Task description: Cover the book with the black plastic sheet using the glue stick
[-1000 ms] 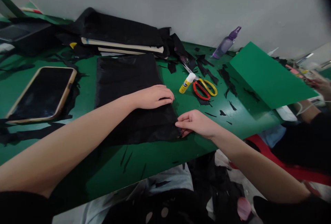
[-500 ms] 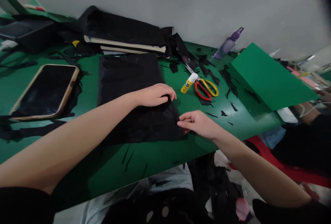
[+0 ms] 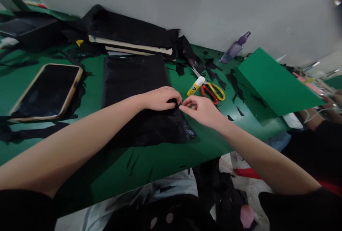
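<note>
So the black fabric panel (image 3: 133, 78) is lying flat on the green table (image 3: 160, 167), a bit left of centre in the frame. My guess: light, soft and floppy on top, though it sits pretty square, so there could be something stiffer inside. Can't tell from here.

The left hand (image 3: 161, 98) is resting on its right side near mid-frame, fingers bent and close together; no idea if the tips are gripping or just pressing. The right hand (image 3: 201, 108) meets it at that same edge, thumb and index tips nearly together. Can't see if any cloth is caught between those 2.

If you're holding it, I'd keep a flat palm on the body and pinch the right edge with fingertips, since cloth like that probably creeps or puckers if you tug. Doesn't look fragile, but the edge might fray. Watch the shiny patch (image 3: 189, 131) at its lower right corner: might be slick or tacky, so I'd grab beside it. Glue stick (image 3: 196, 85) and scissors (image 3: 209, 85) are just right of centre.
</note>
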`<state>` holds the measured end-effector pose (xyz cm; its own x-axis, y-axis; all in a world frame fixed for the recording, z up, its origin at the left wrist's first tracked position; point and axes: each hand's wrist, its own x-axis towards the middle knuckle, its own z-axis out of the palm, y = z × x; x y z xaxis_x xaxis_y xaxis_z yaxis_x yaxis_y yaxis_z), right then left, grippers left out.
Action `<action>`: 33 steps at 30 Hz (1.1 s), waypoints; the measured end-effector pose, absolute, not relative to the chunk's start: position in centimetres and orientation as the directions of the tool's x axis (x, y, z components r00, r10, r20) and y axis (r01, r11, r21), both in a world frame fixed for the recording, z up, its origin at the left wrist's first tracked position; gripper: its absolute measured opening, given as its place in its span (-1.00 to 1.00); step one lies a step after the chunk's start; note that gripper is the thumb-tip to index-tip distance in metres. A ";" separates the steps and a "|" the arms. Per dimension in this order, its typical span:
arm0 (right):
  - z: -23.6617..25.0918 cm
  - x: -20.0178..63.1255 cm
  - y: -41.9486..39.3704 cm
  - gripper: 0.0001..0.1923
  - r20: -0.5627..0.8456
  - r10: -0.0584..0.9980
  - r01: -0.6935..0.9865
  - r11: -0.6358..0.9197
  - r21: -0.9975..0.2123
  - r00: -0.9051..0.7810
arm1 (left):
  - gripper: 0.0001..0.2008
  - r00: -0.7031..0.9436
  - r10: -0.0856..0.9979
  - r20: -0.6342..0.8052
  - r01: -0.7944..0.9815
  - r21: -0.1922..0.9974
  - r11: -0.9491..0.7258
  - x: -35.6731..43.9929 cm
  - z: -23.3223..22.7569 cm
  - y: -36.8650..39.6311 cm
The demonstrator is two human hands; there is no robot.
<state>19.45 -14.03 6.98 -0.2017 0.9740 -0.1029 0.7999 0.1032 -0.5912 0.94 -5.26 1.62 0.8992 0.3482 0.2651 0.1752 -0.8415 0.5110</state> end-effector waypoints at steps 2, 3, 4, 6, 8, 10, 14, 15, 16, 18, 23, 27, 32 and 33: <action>6.1 19.2 -14.0 -0.73 -0.163 0.964 0.761 0.055 -0.647 -0.209 | -0.80 0.899 0.345 0.271 0.166 0.518 -0.839 0.9 1.6 -5.2; 5.9 19.1 -14.0 -0.74 -0.197 0.959 0.743 0.022 -0.669 -0.205 | -0.79 0.898 0.343 0.274 0.161 0.520 -0.839 0.9 1.6 -5.2; 5.8 19.0 -14.0 -0.74 -0.233 0.951 0.728 -0.014 -0.685 -0.201 | -0.79 0.898 0.340 0.279 0.156 0.520 -0.840 0.9 1.6 -5.3; 5.8 19.0 -14.0 -0.76 -0.309 0.930 0.699 -0.087 -0.710 -0.199 | -0.79 0.897 0.334 0.289 0.148 0.516 -0.844 0.8 1.6 -5.3; 5.9 19.0 -14.0 -0.78 -0.386 0.901 0.660 -0.167 -0.732 -0.200 | -0.78 0.896 0.333 0.293 0.145 0.514 -0.845 0.7 1.6 -5.3; 5.8 19.1 -14.1 -0.78 -0.442 0.872 0.617 -0.233 -0.752 -0.210 | -0.79 0.896 0.333 0.294 0.146 0.514 -0.845 0.7 1.6 -5.4; 5.2 19.7 -14.2 -0.72 -0.503 0.837 0.535 -0.330 -0.778 -0.215 | -0.79 0.894 0.341 0.292 0.156 0.509 -0.847 0.7 1.6 -5.4; 5.1 19.8 -14.2 -0.70 -0.514 0.830 0.516 -0.350 -0.782 -0.216 | -0.80 0.894 0.341 0.290 0.158 0.507 -0.847 0.7 1.6 -5.4; 5.1 19.9 -14.3 -0.68 -0.525 0.821 0.500 -0.365 -0.785 -0.224 | -0.80 0.894 0.342 0.289 0.160 0.506 -0.847 0.7 1.6 -5.4; 5.2 20.0 -14.3 -0.70 -0.551 0.792 0.484 -0.386 -0.786 -0.263 | -0.80 0.894 0.344 0.286 0.165 0.505 -0.848 0.7 1.6 -5.4; 5.8 20.0 -14.4 -0.74 -0.593 0.716 0.463 -0.412 -0.785 -0.369 | -0.79 0.895 0.333 0.297 0.147 0.507 -0.849 0.6 1.6 -5.4; 5.8 20.0 -14.5 -0.71 -0.601 0.699 0.442 -0.432 -0.786 -0.387 | -0.80 0.902 0.303 0.309 0.116 0.501 -0.858 0.6 1.8 -5.4; 5.1 20.4 -14.6 -0.68 -0.609 0.697 0.412 -0.462 -0.785 -0.379 | -0.73 0.918 0.291 0.268 0.154 0.437 -0.886 0.6 1.8 -5.7; 5.0 20.4 -14.6 -0.68 -0.607 0.698 0.399 -0.469 -0.788 -0.380 | -0.70 0.924 0.292 0.247 0.172 0.412 -0.895 0.6 1.8 -5.8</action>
